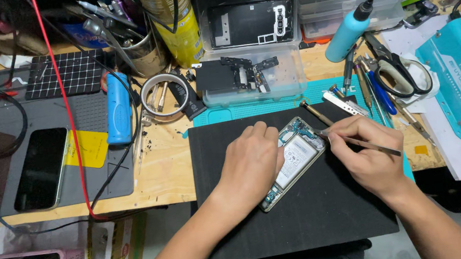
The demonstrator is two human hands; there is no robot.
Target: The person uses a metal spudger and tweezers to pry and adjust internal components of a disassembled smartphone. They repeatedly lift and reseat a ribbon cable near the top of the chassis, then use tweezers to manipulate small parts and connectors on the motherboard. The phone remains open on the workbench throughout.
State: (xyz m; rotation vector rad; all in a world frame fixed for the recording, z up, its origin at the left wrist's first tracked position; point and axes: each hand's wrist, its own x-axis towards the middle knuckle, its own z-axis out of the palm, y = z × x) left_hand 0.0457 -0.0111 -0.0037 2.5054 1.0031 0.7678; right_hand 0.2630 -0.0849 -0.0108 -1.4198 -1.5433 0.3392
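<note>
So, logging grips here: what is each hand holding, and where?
Right hand pinches slim metal tweezers near their front end; left hand steadies the opened phone by its edge.

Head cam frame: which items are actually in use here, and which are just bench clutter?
In use:
- opened phone, steadied by the left hand
- thin metal tool, held in the right hand, tip at the phone's upper end
- black mat under the phone

Lying about:
- second phone, screen dark
- scissors
- teal bottle
- tape roll
- clear tray of removed parts
</note>
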